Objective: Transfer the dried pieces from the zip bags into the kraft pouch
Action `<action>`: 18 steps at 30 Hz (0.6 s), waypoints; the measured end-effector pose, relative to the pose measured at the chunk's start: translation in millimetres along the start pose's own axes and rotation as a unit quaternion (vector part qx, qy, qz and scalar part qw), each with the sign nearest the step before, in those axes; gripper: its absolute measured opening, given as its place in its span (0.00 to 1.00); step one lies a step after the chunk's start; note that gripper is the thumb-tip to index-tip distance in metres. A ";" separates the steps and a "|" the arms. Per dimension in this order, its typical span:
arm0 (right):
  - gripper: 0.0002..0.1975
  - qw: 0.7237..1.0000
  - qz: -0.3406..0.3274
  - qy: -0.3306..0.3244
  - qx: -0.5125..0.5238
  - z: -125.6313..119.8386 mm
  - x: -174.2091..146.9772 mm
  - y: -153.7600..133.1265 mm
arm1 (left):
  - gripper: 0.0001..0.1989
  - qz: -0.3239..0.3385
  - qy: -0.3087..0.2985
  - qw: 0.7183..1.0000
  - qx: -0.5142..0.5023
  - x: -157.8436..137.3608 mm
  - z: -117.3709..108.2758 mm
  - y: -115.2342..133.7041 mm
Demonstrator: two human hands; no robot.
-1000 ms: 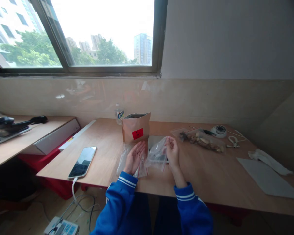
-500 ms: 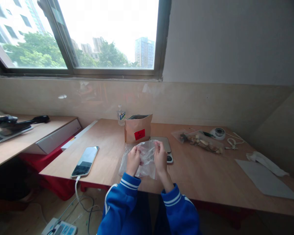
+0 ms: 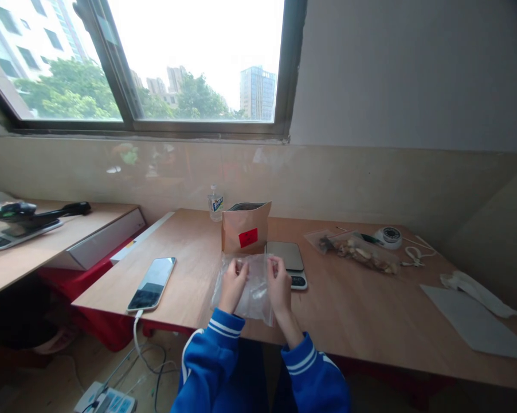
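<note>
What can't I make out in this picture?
In the head view:
Contents of brown bag: hidden by its front wall.
Near left corner of the scale: hidden behind the right hand.
Number of clear bags: hidden by their overlap.
Writing on the red label: too small.
Left sleeve: cut off by bottom edge.

The head camera looks forward and down over the hands (image 3: 233, 284) (image 3: 279, 287), seemingly close.

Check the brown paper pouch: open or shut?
Open: the brown paper pouch stands upright, its top edges parted around a dark interior. How full: cannot tell.
</note>
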State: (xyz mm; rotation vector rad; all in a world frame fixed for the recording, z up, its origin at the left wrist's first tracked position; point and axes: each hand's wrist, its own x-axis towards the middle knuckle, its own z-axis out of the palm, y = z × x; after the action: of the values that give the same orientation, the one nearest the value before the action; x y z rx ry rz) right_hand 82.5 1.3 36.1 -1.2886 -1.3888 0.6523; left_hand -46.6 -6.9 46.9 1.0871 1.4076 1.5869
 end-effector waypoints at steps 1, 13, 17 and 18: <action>0.15 1.000 -0.003 -0.013 0.005 3.0 -1.2 -1.0 | 0.16 -0.013 -0.014 1.000 0.004 4.3 -3.0 0.2; 0.18 0.994 0.004 0.048 -0.095 0.1 -9.7 10.5 | 0.22 -0.027 0.068 0.966 0.248 57.1 -47.5 -10.1; 0.17 0.990 0.026 0.085 -0.112 -18.2 -15.1 24.3 | 0.25 0.063 0.180 0.923 0.336 46.4 -38.5 -1.5; 0.17 0.988 0.036 0.096 -0.119 -23.5 -16.3 28.4 | 0.25 0.116 0.195 0.913 0.340 41.1 -35.4 2.7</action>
State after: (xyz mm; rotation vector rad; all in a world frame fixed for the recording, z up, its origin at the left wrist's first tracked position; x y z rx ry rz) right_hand 111.1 -12.6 11.3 -1.5537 -1.2940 0.4065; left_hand -94.6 17.7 53.0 1.4181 2.2839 1.5658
